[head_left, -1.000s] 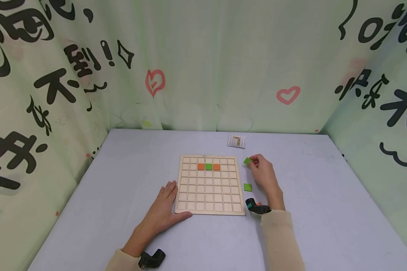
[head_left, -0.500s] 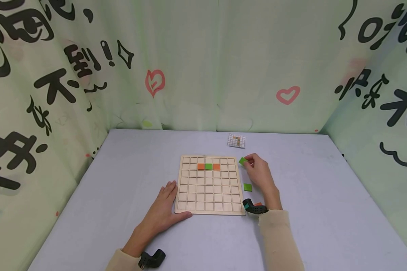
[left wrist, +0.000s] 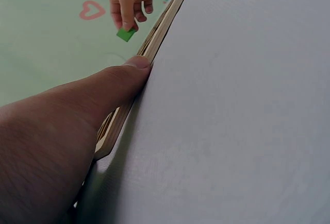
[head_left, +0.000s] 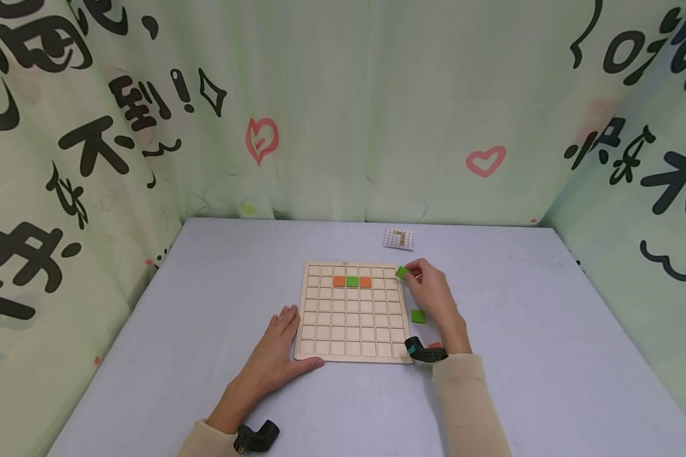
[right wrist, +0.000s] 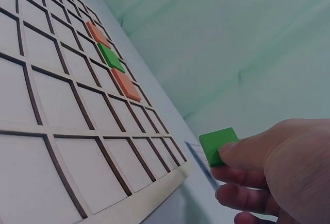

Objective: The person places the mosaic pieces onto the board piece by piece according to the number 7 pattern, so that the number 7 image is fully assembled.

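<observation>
My right hand [head_left: 434, 295] pinches a green square tile [right wrist: 217, 144] between thumb and fingers, over the far right corner of the wooden grid board [head_left: 354, 320]. In the board's second row from the back, an orange tile [head_left: 339, 281], a green tile [head_left: 352, 281] and another orange tile [head_left: 365, 282] lie side by side. Straight-fingered, my left hand [head_left: 274, 349] rests at the board's near left corner. Its thumb [left wrist: 124, 74] touches the front edge in the left wrist view. The cells around the three tiles hold nothing.
A loose green tile [head_left: 418, 316] lies on the table right of the board. Behind my right wrist strap, an orange tile [head_left: 434, 344] is partly hidden. A small card with a grid pattern [head_left: 398, 238] lies beyond the board. Curtains [head_left: 371, 114] stand behind the table.
My right hand has moved left with the green tile, from beside the board to over its far right corner. The left hand and the board have stayed put.
</observation>
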The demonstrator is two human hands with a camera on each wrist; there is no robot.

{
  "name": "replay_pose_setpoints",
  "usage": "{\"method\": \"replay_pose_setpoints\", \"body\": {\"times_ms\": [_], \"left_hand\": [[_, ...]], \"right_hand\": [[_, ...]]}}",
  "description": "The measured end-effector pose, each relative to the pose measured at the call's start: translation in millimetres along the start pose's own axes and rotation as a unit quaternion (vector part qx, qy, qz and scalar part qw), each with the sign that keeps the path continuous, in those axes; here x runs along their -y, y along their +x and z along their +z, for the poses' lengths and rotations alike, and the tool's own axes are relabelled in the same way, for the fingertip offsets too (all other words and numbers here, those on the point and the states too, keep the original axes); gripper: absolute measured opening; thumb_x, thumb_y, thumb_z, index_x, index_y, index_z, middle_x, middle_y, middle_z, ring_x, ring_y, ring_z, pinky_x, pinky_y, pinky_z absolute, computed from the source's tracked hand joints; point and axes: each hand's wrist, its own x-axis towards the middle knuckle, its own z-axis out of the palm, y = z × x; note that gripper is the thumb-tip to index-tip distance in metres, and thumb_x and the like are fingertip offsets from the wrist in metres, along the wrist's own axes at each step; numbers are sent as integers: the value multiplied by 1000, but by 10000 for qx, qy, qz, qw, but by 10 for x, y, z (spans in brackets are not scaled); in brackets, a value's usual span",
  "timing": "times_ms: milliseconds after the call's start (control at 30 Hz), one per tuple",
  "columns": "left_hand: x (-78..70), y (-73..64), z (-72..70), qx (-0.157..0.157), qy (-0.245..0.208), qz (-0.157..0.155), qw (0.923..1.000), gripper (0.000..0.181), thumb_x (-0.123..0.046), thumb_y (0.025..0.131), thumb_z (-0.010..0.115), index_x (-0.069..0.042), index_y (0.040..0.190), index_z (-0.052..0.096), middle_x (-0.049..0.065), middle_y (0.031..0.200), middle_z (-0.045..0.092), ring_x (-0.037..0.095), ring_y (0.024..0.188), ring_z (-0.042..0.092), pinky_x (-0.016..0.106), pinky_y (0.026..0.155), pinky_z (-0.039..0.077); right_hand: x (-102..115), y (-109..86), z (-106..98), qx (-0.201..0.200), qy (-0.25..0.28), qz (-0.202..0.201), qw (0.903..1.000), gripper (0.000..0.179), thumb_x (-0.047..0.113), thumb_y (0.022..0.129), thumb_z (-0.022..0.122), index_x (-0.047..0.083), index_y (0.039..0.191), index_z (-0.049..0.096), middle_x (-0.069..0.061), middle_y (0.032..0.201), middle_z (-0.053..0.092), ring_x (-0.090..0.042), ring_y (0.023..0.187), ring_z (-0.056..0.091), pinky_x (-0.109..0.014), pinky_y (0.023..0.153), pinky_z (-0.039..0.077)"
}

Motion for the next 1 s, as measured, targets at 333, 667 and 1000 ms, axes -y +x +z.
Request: {"method": "replay_pose_setpoints", "body": {"times_ms": [333,667,1000], "left_hand": [[0,-5,-2,-32,-44,37,10000,106,-62,79,74,2,154,34,17,163,31,33,155,22,48,129,20],[9,-2,6,-14,-38,35,10000,107,-63,79,74,2,154,34,17,164,30,32,155,22,48,129,19],[-4,-6,-7,-26,-25,42,10000,106,-62,79,75,2,154,35,17,164,30,33,155,22,49,129,20]], "right_hand": [[35,3,51,35,-90,12,10000,26,22,103,56,5,123,60,-13,110,65,-25,95,60,-34,78,50],[96,-6,73,178,-60,-155,9997,25,21,103,55,5,121,60,-14,110,65,-26,95,61,-35,78,52],[162,-24,92,405,-53,-349,9986,23,18,102,57,4,119,61,-13,105,66,-24,91,60,-34,76,52]]}}
